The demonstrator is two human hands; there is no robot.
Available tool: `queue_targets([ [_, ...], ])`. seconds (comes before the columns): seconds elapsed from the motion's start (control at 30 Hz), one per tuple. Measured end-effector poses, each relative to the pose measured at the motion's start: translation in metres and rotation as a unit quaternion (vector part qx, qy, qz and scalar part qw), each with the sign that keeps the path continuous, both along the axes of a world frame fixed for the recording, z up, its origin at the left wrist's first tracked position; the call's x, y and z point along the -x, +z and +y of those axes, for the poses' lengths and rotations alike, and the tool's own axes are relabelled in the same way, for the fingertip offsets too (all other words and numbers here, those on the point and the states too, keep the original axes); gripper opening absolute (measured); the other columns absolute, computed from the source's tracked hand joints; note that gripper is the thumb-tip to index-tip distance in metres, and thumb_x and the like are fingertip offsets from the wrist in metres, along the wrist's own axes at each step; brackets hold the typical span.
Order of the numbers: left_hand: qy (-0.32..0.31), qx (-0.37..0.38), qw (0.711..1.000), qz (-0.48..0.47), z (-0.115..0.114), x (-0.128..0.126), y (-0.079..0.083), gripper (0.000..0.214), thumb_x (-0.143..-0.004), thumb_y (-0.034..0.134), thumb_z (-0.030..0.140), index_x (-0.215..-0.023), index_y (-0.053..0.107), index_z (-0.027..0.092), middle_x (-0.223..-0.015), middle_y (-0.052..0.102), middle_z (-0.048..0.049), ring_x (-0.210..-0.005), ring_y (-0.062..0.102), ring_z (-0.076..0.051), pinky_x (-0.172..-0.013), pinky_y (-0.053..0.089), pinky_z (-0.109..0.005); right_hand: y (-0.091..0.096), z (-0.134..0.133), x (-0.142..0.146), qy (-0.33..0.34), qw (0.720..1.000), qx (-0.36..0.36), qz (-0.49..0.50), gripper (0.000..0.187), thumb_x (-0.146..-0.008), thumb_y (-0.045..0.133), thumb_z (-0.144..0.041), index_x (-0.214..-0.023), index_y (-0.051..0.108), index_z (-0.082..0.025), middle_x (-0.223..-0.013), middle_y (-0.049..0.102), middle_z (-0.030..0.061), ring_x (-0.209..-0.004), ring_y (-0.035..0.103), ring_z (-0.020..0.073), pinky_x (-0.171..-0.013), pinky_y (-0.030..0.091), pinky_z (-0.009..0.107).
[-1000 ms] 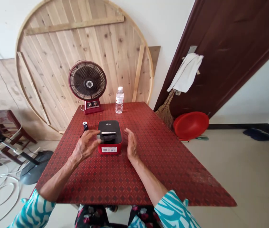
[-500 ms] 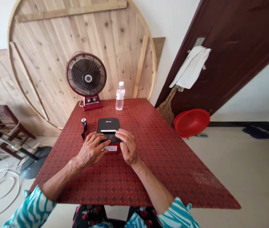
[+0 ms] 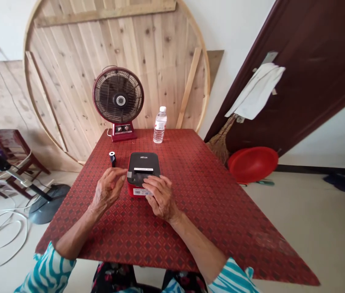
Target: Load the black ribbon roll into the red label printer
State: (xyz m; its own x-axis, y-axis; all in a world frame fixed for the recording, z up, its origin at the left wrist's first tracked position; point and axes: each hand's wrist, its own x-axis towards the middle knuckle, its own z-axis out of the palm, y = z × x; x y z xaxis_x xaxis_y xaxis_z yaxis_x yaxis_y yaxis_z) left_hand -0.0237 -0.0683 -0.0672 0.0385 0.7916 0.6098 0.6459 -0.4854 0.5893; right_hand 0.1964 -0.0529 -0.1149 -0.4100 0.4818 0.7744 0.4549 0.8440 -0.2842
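Where hands (image 3: pixel 162 198) reach, red box (image 3: pixel 137 179), black top (image 3: pixel 144 161), white label (image 3: pixel 140 192)

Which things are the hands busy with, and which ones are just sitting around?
Busy with:
red-and-black box: right hand at its front right, left hand by its left side
small black roll, probably: it stands just beyond the left hand

Just sitting around, it seems:
fan
water bottle
white cloth
red basin

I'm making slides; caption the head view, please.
Left hand and right hand at a boxy device on a red table, fan and bottle behind.
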Motion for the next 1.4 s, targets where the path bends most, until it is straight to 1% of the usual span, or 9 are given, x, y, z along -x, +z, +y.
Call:
queue_targets([
  [0.1,-0.003,0.141,0.980,-0.138,0.012,0.000,-0.011,0.034,-0.084,0.053,0.045,-0.102,0.062,0.018,-0.093,0.068,-0.0062,-0.083,0.063,-0.018,-0.075,0.050,-0.032,0.000,0.000,-0.001,-0.002,1.000,-0.006,-0.007,0.035,-0.087,0.045,-0.026,-0.120,0.055,-0.027,-0.116,0.065,0.0050,-0.114,0.055,0.0233,-0.100,0.030,0.046],
  [0.23,-0.058,0.329,0.899,-0.284,0.022,0.001,-0.013,0.043,-0.072,0.063,0.053,-0.093,0.058,0.015,-0.069,0.065,-0.0018,-0.058,0.061,-0.013,-0.056,0.049,-0.026,0.001,0.001,-0.002,0.005,0.999,-0.033,-0.004,0.035,-0.086,0.046,-0.024,-0.120,0.055,-0.026,-0.116,0.065,0.0054,-0.113,0.056,0.0230,-0.099,0.030,0.045],
  [0.33,-0.075,0.401,0.848,-0.339,0.025,-0.002,-0.005,0.039,-0.067,0.069,0.048,-0.081,0.055,0.016,-0.064,0.061,0.0013,-0.050,0.057,-0.009,-0.050,0.046,-0.021,0.002,0.001,-0.001,0.005,0.999,-0.037,-0.002,0.034,-0.086,0.047,-0.023,-0.118,0.055,-0.025,-0.115,0.065,0.0063,-0.113,0.056,0.0227,-0.100,0.030,0.044],
  [0.5,-0.070,0.473,0.806,-0.350,0.037,-0.004,0.005,0.033,-0.060,0.076,0.032,-0.075,0.050,0.017,-0.056,0.060,0.0033,-0.042,0.055,-0.008,-0.042,0.044,-0.018,0.004,-0.002,0.001,-0.004,0.999,-0.041,0.012,0.031,-0.087,0.042,-0.023,-0.115,0.056,-0.023,-0.112,0.066,0.0064,-0.111,0.055,0.0220,-0.099,0.031,0.043],
  [0.87,-0.107,0.518,0.747,-0.402,0.049,0.000,0.002,0.023,-0.064,0.071,0.015,-0.071,0.050,0.016,-0.054,0.062,0.0015,-0.038,0.055,-0.009,-0.035,0.044,-0.016,0.004,-0.003,-0.001,-0.005,0.998,-0.056,0.020,0.030,-0.086,0.044,-0.022,-0.113,0.056,-0.021,-0.115,0.062,0.0092,-0.114,0.051,0.0244,-0.097,0.036,0.046],
  [1.03,-0.104,0.515,0.740,-0.419,0.049,-0.002,-0.003,0.023,-0.065,0.070,0.012,-0.072,0.048,0.016,-0.055,0.062,0.0024,-0.037,0.056,-0.009,-0.035,0.045,-0.016,0.009,-0.002,-0.004,0.000,0.997,-0.055,0.046,0.038,-0.085,0.044,-0.022,-0.122,0.051,-0.022,-0.121,0.057,0.0104,-0.118,0.049,0.0263,-0.095,0.040,0.047],
  [1.17,-0.097,0.502,0.742,-0.434,0.048,-0.004,-0.006,0.026,-0.064,0.069,0.012,-0.073,0.045,0.017,-0.055,0.062,0.0033,-0.035,0.056,-0.010,-0.033,0.045,-0.017,0.013,0.002,-0.008,-0.019,0.992,-0.016,0.126,0.039,-0.088,0.038,-0.024,-0.125,0.050,-0.025,-0.122,0.055,0.0090,-0.118,0.050,0.0256,-0.097,0.040,0.048],
  [1.27,-0.105,0.495,0.740,-0.444,0.048,-0.004,-0.009,0.027,-0.063,0.070,0.012,-0.073,0.045,0.018,-0.055,0.061,0.0044,-0.035,0.055,-0.010,-0.033,0.045,-0.017,0.007,0.011,-0.010,-0.050,0.970,0.057,0.231,0.035,-0.091,0.034,-0.027,-0.121,0.053,-0.025,-0.121,0.056,0.0082,-0.117,0.050,0.0227,-0.100,0.040,0.046],
  [1.4,-0.103,0.489,0.751,-0.432,0.050,-0.003,-0.011,0.024,-0.063,0.069,0.014,-0.070,0.046,0.017,-0.049,0.055,0.0053,-0.035,0.054,-0.010,-0.033,0.044,-0.017,-0.018,0.029,-0.010,-0.106,0.899,0.209,0.370,0.037,-0.094,0.031,-0.037,-0.115,0.056,-0.022,-0.120,0.058,0.0091,-0.115,0.053,0.0206,-0.100,0.039,0.044],
])
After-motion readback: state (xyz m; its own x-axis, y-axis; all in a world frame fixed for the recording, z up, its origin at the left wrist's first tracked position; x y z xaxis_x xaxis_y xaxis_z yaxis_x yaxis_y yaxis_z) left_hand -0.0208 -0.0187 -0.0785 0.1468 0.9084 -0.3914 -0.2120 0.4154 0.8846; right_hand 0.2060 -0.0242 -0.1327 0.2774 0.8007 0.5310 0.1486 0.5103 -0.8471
